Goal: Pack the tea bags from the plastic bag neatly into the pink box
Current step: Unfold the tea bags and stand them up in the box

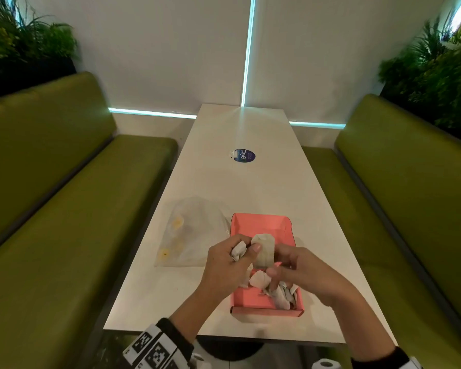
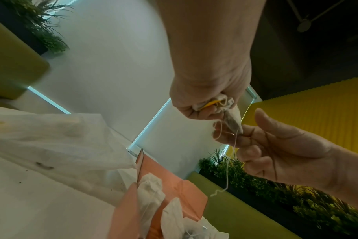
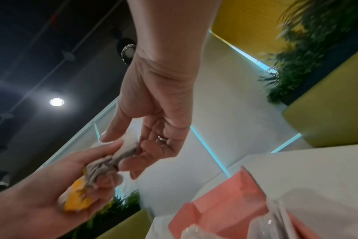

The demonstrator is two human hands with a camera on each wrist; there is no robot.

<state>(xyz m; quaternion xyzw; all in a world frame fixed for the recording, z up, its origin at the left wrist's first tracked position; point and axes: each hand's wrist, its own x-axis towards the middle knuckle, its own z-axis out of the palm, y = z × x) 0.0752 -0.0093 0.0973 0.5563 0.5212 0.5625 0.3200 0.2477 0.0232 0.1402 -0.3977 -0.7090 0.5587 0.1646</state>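
Above the pink box, my left hand grips a crumpled bunch of tea bags with yellow tags. One tea bag stands out of the bunch, and my right hand pinches its lower end. In the left wrist view that tea bag hangs between both hands with its string dangling. Several tea bags lie loose in the near end of the box. The clear plastic bag lies flat to the left of the box with a few yellow tags inside.
The long white table carries a round blue sticker further back. Green benches line both sides, with plants behind them. The box sits close to the table's near edge.
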